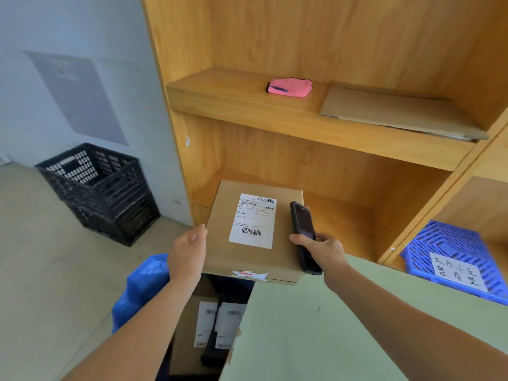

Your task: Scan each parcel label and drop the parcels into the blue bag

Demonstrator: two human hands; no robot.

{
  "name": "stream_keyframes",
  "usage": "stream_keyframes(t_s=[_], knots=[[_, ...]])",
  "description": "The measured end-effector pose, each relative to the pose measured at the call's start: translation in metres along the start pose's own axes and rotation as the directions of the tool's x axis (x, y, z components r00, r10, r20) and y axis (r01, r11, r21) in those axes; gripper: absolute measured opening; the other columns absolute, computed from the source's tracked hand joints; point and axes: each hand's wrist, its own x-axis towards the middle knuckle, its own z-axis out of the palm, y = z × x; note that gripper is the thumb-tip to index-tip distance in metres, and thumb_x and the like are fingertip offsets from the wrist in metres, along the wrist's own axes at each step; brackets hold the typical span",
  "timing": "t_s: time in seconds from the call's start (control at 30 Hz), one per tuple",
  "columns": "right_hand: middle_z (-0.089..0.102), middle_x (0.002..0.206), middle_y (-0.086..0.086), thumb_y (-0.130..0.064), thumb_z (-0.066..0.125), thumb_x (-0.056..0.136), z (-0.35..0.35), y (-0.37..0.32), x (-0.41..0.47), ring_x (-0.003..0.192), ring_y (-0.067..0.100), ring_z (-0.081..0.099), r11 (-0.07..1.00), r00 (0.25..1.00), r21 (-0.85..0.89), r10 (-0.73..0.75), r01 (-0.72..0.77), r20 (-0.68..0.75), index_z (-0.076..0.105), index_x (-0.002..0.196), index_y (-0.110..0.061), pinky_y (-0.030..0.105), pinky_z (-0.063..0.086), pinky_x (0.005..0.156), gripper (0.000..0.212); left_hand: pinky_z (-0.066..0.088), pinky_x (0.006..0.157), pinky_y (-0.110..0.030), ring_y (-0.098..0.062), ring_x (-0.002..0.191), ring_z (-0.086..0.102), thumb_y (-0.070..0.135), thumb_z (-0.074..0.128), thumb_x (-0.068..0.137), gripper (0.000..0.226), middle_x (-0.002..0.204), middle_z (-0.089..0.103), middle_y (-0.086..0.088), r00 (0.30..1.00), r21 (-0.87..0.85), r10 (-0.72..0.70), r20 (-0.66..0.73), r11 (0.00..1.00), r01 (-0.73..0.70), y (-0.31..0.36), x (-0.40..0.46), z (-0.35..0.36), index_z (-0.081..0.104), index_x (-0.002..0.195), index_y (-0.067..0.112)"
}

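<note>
A brown cardboard parcel with a white barcode label on top is held level in front of the lower shelf. My left hand grips its left edge. My right hand holds a black handheld scanner upright along the parcel's right side, screen facing the label. Below, the blue bag stands open on the floor, with labelled parcels inside it.
A wooden shelf unit fills the background, with a pink pouch and flat cardboard on the upper shelf. A black crate stands by the wall at left. A blue basket with a handwritten note sits at right. A pale green surface lies below.
</note>
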Motion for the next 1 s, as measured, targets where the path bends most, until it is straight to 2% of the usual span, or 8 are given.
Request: stream_keyframes(t_s=[0.13,0.27,0.5,0.67,0.73,0.83,0.93,1.0], knots=[[0.067,0.103,-0.002,-0.04,0.093,0.063,0.077,0.005,-0.002,0.092,0.017,0.064,0.997,0.992,-0.066,-0.017,0.025,0.124,0.064,0.117,-0.018,0.031,0.056,0.073,0.065,0.04,0.074,-0.037,-0.028,0.082,0.054,0.043,0.045,0.095,0.037,0.079,0.061,-0.005,0.982,0.033,-0.047,-0.185,0.998,0.054,-0.036,0.019,-0.06,0.065,0.085,0.013],[0.068,0.1,-0.003,-0.038,0.091,0.067,0.132,0.018,-0.009,0.086,0.012,0.063,0.992,0.974,-0.128,0.007,0.022,0.228,0.066,0.109,-0.021,0.026,0.05,0.061,0.051,0.036,0.075,-0.035,-0.028,0.084,0.052,0.041,0.041,0.098,0.036,0.083,0.061,-0.006,0.962,0.133,-0.055,-0.269,0.987,0.093,-0.073,0.028,-0.103,0.064,0.086,0.016],[0.07,0.096,0.001,-0.038,0.091,0.067,0.172,0.059,-0.004,0.083,0.015,0.064,0.967,0.955,-0.249,0.122,-0.054,0.269,0.069,0.1,-0.019,0.026,0.048,0.059,0.044,0.037,0.061,-0.033,-0.026,0.074,0.05,0.032,0.042,0.094,0.031,0.078,0.061,-0.005,0.952,0.198,-0.153,-0.265,0.958,0.209,-0.117,0.031,-0.118,0.064,0.083,0.012],[0.072,0.095,0.001,-0.04,0.091,0.06,0.167,0.084,0.008,0.082,0.019,0.068,0.927,0.964,-0.372,0.142,-0.05,0.224,0.07,0.103,-0.021,0.033,0.057,0.065,0.052,0.038,0.072,-0.039,-0.026,0.073,0.045,0.021,0.039,0.094,0.024,0.07,0.049,-0.007,0.943,0.236,-0.296,-0.153,0.915,0.326,-0.119,0.047,-0.102,0.049,0.076,0.009],[0.072,0.091,-0.002,-0.039,0.089,0.057,0.158,0.084,0.013,0.079,0.018,0.07,0.894,0.97,-0.447,0.103,0.006,0.219,0.068,0.105,-0.023,0.033,0.06,0.069,0.054,0.035,0.078,-0.037,-0.026,0.085,0.048,0.02,0.04,0.098,0.021,0.08,0.055,-0.008,0.944,0.213,-0.302,-0.129,0.922,0.324,-0.109,0.051,-0.092,0.057,0.091,0.009],[0.069,0.09,-0.005,-0.041,0.09,0.058,0.137,0.07,0.023,0.077,0.011,0.067,0.838,0.971,-0.533,0.017,0.116,0.237,0.063,0.104,-0.025,0.026,0.056,0.066,0.056,0.036,0.084,-0.038,-0.034,0.097,0.053,0.019,0.04,0.099,0.031,0.108,0.063,-0.02,0.978,0.21,-0.175,-0.116,0.958,0.197,-0.086,0.058,-0.069,0.064,0.109,0.003],[0.063,0.092,-0.008,-0.045,0.089,0.06,0.106,0.042,0.039,0.079,0.006,0.06,0.731,0.964,-0.645,-0.061,0.221,0.26,0.054,0.11,-0.027,0.02,0.049,0.062,0.064,0.035,0.097,-0.041,-0.034,0.122,0.051,0.026,0.038,0.1,0.037,0.124,0.061,-0.014,0.995,0.188,-0.097,-0.02,0.977,0.099,-0.06,0.065,-0.034,0.061,0.124,0.01],[0.061,0.1,-0.007,-0.049,0.087,0.058,0.082,0.023,0.053,0.085,0.01,0.061,0.669,0.959,-0.698,-0.083,0.255,0.271,0.049,0.12,-0.029,0.023,0.055,0.066,0.076,0.032,0.107,-0.041,-0.026,0.133,0.047,0.033,0.038,0.098,0.046,0.141,0.056,-0.006,0.997,0.138,-0.023,0.067,0.99,0.014,-0.04,0.064,-0.01,0.054,0.14,0.021]])
